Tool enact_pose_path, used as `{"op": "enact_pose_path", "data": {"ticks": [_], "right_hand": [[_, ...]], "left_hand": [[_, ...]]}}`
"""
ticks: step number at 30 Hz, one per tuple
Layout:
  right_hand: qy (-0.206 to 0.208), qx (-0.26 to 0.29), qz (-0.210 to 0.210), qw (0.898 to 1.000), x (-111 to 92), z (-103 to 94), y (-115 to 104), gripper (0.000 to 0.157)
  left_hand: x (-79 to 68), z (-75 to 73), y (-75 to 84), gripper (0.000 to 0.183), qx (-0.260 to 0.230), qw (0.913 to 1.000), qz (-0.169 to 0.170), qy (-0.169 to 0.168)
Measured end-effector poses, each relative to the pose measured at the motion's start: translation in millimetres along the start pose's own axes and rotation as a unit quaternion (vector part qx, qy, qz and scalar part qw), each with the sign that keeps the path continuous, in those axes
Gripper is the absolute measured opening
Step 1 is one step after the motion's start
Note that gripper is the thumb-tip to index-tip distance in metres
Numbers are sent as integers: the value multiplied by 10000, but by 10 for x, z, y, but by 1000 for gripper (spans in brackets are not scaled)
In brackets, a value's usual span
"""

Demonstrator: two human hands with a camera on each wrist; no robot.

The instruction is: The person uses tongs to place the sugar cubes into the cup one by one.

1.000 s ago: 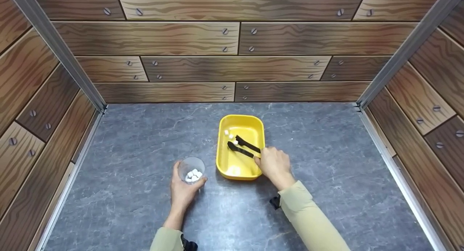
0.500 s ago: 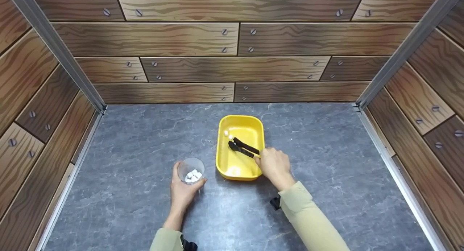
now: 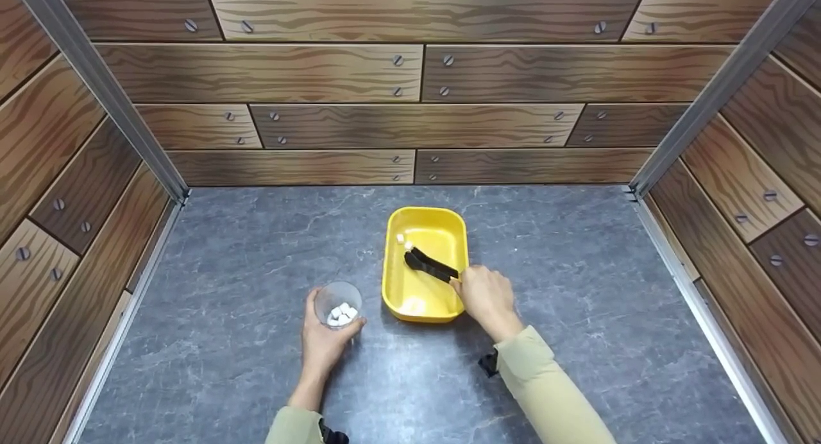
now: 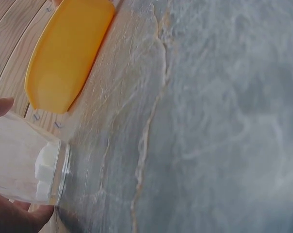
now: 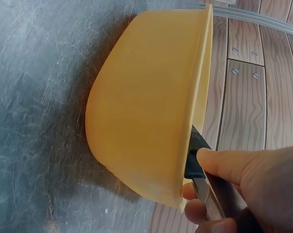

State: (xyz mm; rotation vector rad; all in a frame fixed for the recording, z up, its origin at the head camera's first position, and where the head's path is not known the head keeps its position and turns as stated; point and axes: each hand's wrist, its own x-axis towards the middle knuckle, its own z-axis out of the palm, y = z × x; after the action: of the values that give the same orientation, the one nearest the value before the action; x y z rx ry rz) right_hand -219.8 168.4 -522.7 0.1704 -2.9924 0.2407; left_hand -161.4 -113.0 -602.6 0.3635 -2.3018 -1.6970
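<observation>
My left hand grips a clear glass, fingers and thumb on opposite sides. Several small white cubes lie at its bottom; the left wrist view shows the glass standing on the grey surface. My right hand holds black-tipped tongs over the right rim of a yellow tub. The tongs' arms are pressed together low inside the tub, and whatever lies between their tips is hidden. Two white cubes show near the tips, toward the tub's far left.
The grey marbled surface surrounds the tub and glass. Wood-patterned panels wall it in at the back and both sides, with metal rails along the corners and lower edges.
The tongs' tips have closed together in the tub, and the white cube that was between them no longer shows. My left hand and the glass have stayed in place.
</observation>
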Motion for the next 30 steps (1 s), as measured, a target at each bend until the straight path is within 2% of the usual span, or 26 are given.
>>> {"op": "enact_pose_path", "data": {"ticks": [11,23,30], "right_hand": [[-67,323,-15,9995,-68,-32,10,42],[-93,542,-156,9984,-124,-131,15,30],[19,742,-246,9969,-172,-219,6,31]], "left_hand": [[-9,7,-33,104,7,10000,9,-40],[-6,7,3,104,63,10000,-31,-37],[0,1,5,104,69,10000,-51,-41]]}}
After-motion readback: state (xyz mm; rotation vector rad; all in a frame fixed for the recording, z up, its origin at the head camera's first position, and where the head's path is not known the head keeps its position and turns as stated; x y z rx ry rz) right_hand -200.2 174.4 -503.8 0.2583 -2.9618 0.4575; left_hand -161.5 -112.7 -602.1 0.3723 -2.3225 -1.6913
